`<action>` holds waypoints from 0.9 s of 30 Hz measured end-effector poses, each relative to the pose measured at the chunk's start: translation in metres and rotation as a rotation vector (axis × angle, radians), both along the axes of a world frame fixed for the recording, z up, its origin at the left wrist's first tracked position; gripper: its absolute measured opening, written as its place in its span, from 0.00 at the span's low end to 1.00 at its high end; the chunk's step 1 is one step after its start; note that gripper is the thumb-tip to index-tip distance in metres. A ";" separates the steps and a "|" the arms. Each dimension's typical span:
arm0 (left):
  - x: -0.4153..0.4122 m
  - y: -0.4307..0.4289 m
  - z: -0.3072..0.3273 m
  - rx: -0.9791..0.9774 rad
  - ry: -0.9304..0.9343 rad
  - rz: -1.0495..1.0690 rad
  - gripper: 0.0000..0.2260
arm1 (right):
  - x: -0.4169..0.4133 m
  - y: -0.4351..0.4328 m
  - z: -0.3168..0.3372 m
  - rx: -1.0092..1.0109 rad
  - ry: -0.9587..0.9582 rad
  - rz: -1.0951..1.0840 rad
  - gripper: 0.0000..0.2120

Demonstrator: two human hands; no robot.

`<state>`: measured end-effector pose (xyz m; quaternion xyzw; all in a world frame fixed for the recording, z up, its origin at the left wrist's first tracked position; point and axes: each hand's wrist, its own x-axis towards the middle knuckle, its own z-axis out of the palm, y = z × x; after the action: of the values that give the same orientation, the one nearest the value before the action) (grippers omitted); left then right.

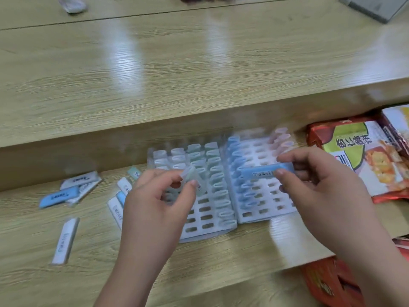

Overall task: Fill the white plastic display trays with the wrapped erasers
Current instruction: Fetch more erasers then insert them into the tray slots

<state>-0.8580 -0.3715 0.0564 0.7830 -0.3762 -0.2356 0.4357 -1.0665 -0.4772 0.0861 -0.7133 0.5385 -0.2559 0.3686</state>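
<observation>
- Pinching a pale eraser between thumb and forefinger, the left hand hovers over the left tray; its other fingers are curled under.
- The right hand grips a blue eraser by one end, with the thumb on the barcode side and the fingers curled behind. The eraser lies level, its free end pointing to 9 o'clock, above the right tray.
- Both trays lie side by side, edges touching, on the lower step of the table, at about 6 o'clock from the middle of the view.
- Left tray: the column on its 3 o'clock side is full of pale erasers standing in their slots. White and green ones fill the rows toward 12 o'clock, and bare slots show toward 6 o'clock.
- Right tray: blue erasers fill its 9 o'clock column, and pinkish ones sit at its 1 o'clock corner.
- Loose erasers lie scattered at 9 o'clock of the trays, some partly hidden by the left hand. A long white eraser lies apart at 8 o'clock.
- Snack packs lie at 3 o'clock of the trays, just beside the right one.
- Motion blur hides the print on the wrappers.
</observation>
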 end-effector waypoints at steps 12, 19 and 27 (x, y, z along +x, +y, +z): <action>-0.005 -0.016 -0.012 0.153 -0.289 -0.039 0.03 | -0.003 -0.005 -0.010 0.001 -0.023 0.094 0.11; -0.005 -0.019 -0.010 0.242 -0.389 -0.074 0.04 | -0.006 -0.005 -0.006 -0.036 -0.042 0.099 0.09; -0.001 -0.014 -0.015 0.229 -0.486 -0.131 0.03 | -0.020 -0.002 0.001 -0.157 0.007 0.145 0.08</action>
<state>-0.8592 -0.3854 0.0418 0.8347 -0.4903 -0.1095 0.2254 -1.0867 -0.4796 0.0874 -0.7778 0.4650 -0.2677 0.3271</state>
